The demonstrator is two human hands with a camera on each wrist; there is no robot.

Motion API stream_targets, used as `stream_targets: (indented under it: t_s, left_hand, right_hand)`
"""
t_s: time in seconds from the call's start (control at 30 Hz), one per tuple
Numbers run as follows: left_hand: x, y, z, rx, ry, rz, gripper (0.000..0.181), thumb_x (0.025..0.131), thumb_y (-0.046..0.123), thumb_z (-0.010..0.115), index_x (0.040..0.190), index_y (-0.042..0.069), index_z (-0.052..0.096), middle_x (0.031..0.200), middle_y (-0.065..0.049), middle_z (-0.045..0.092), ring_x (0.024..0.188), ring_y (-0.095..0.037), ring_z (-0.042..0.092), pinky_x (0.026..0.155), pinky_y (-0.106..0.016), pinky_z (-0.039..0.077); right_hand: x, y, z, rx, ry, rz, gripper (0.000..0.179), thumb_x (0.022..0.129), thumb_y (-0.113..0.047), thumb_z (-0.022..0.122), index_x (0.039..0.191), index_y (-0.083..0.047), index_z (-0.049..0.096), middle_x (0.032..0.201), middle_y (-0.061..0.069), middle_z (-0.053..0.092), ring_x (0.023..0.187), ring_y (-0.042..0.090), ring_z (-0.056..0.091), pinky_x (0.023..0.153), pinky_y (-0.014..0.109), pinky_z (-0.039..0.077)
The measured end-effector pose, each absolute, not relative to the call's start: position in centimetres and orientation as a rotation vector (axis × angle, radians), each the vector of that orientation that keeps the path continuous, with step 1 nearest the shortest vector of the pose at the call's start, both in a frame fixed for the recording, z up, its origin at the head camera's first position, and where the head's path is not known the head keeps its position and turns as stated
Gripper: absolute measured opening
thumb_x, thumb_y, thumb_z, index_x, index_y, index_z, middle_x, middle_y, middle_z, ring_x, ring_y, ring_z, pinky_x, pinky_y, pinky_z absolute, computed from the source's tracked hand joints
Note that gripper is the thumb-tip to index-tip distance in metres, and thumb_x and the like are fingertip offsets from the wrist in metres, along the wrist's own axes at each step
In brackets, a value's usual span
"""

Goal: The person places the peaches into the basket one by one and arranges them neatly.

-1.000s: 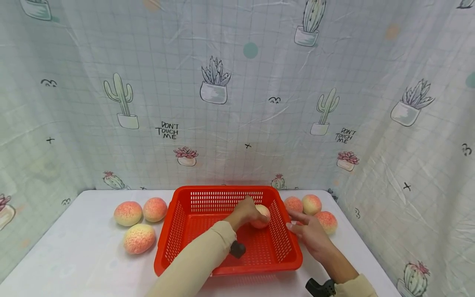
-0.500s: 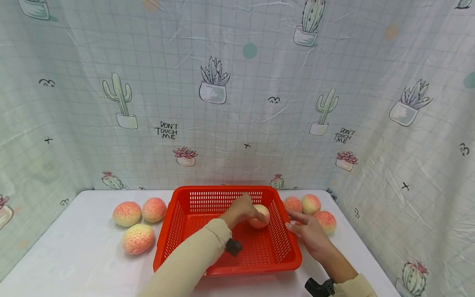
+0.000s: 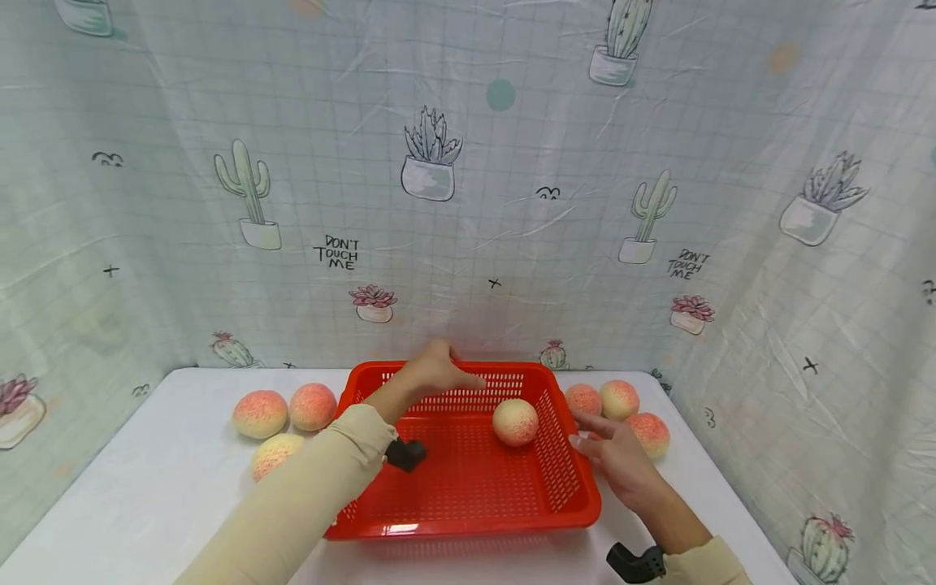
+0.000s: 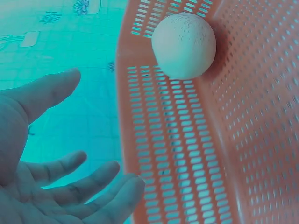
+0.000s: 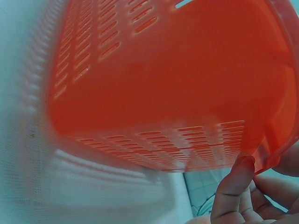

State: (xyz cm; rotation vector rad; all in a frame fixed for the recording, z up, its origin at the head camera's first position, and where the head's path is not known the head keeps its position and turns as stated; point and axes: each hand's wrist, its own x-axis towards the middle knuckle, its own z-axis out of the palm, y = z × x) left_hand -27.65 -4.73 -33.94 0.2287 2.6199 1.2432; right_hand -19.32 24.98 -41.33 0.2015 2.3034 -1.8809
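A red plastic basket [image 3: 453, 487] with slotted walls stands on the white table. One yellow-pink peach [image 3: 515, 422] lies inside it, near the right wall; the left wrist view also shows this peach [image 4: 184, 45]. My left hand [image 3: 436, 372] is over the back left part of the basket, holding nothing. Its fingers [image 4: 100, 184] are spread and relaxed in the left wrist view, apart from the peach. At the right rim, my right hand [image 3: 614, 455] grips the basket. In the right wrist view its fingers [image 5: 232, 186] pinch the rim from outside.
Left of the basket lie three peaches [image 3: 260, 413], one partly behind my left sleeve [image 3: 292, 496]. Several more peaches [image 3: 619, 399] sit right of the basket, beside my right hand. A cactus-print curtain [image 3: 468, 244] hangs behind the table [image 3: 146, 504].
My left hand has let go of the peach in the basket and moved left and back, over the rear rim. The peach stays near the right wall. My right hand keeps its place.
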Motion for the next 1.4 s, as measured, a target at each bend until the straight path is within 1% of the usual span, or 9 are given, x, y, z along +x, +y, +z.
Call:
stream_targets:
  t_s: [0.1, 0.23, 0.4, 0.5, 0.63, 0.73, 0.87, 1.2, 1.4]
  left_hand:
    - [-27.1, -6.2, -33.2, 0.213, 2.627, 1.251, 0.072, 0.081, 0.036, 0.089, 0.134, -0.001, 0.055, 0.135, -0.018, 0.061, 0.121, -0.034, 0.060, 0.100, -0.047, 0.054]
    - [-26.3, -8.2, -32.1, 0.207, 2.612, 1.287, 0.067, 0.085, 0.037, 0.086, 0.134, 0.003, 0.055, 0.137, -0.020, 0.061, 0.121, -0.036, 0.062, 0.099, -0.048, 0.055]
    - [-25.5, -10.7, -31.0, 0.206, 2.628, 1.340, 0.064, 0.087, 0.038, 0.083, 0.133, 0.004, 0.055, 0.139, -0.022, 0.060, 0.122, -0.039, 0.062, 0.099, -0.049, 0.055]
    - [-24.9, -12.4, -30.5, 0.205, 2.641, 1.333, 0.068, 0.089, 0.040, 0.081, 0.140, 0.005, 0.053, 0.142, -0.023, 0.059, 0.126, -0.040, 0.060, 0.102, -0.051, 0.054]
    - [-24.1, -15.0, -30.3, 0.193, 2.640, 1.331, 0.075, 0.090, 0.044, 0.079, 0.147, 0.005, 0.049, 0.145, -0.023, 0.058, 0.130, -0.042, 0.058, 0.107, -0.055, 0.052]
    - [-23.5, -16.9, -30.5, 0.155, 2.626, 1.356, 0.078, 0.090, 0.046, 0.079, 0.148, 0.004, 0.047, 0.147, -0.023, 0.056, 0.133, -0.042, 0.057, 0.109, -0.056, 0.051]
    - [-22.5, -19.4, -31.0, 0.093, 2.650, 1.340, 0.081, 0.090, 0.048, 0.078, 0.150, 0.004, 0.046, 0.149, -0.025, 0.054, 0.134, -0.043, 0.055, 0.107, -0.059, 0.053]
    - [-19.5, -24.9, -33.6, -0.070, 2.752, 1.211, 0.087, 0.091, 0.053, 0.075, 0.151, 0.001, 0.043, 0.151, -0.030, 0.050, 0.134, -0.049, 0.052, 0.097, -0.058, 0.058]
    - [-18.0, -26.4, -36.5, -0.136, 2.789, 1.169, 0.087, 0.090, 0.057, 0.075, 0.149, 0.000, 0.045, 0.149, -0.031, 0.051, 0.133, -0.047, 0.053, 0.095, -0.056, 0.059]
  right_hand:
    - [-19.5, 24.9, -41.3, 0.212, 2.299, -1.879, 0.056, 0.102, -0.007, 0.060, 0.156, -0.009, 0.047, 0.161, 0.019, 0.045, 0.141, 0.041, 0.040, 0.102, 0.041, 0.060]
    - [-19.6, 24.8, -41.3, 0.212, 2.298, -1.869, 0.055, 0.102, -0.008, 0.059, 0.156, -0.009, 0.047, 0.159, 0.020, 0.046, 0.134, 0.036, 0.045, 0.097, 0.035, 0.061]
    - [-19.7, 24.8, -41.4, 0.216, 2.307, -1.859, 0.056, 0.103, -0.010, 0.059, 0.157, -0.009, 0.046, 0.160, 0.020, 0.046, 0.131, 0.032, 0.051, 0.098, 0.037, 0.062]
    - [-19.8, 24.8, -41.4, 0.222, 2.313, -1.861, 0.056, 0.103, -0.009, 0.059, 0.157, -0.011, 0.046, 0.155, 0.019, 0.050, 0.120, 0.026, 0.060, 0.096, 0.037, 0.063]
    - [-19.7, 25.0, -41.3, 0.219, 2.325, -1.846, 0.056, 0.103, -0.010, 0.059, 0.158, -0.011, 0.045, 0.154, 0.020, 0.050, 0.117, 0.023, 0.061, 0.095, 0.038, 0.063]
    - [-19.7, 25.1, -41.2, 0.228, 2.316, -1.847, 0.057, 0.104, -0.011, 0.059, 0.158, -0.011, 0.044, 0.158, 0.020, 0.047, 0.118, 0.022, 0.061, 0.096, 0.037, 0.063]
    - [-19.7, 25.1, -41.3, 0.227, 2.299, -1.857, 0.057, 0.104, -0.012, 0.059, 0.159, -0.011, 0.043, 0.162, 0.020, 0.043, 0.117, 0.020, 0.062, 0.097, 0.038, 0.062]
    - [-19.6, 24.9, -41.5, 0.225, 2.282, -1.853, 0.058, 0.105, -0.013, 0.058, 0.160, -0.012, 0.041, 0.163, 0.019, 0.041, 0.117, 0.019, 0.061, 0.096, 0.036, 0.063]
    - [-19.7, 24.9, -41.5, 0.193, 2.270, -1.868, 0.057, 0.105, -0.011, 0.057, 0.160, -0.010, 0.040, 0.154, 0.018, 0.047, 0.112, 0.016, 0.062, 0.092, 0.029, 0.063]
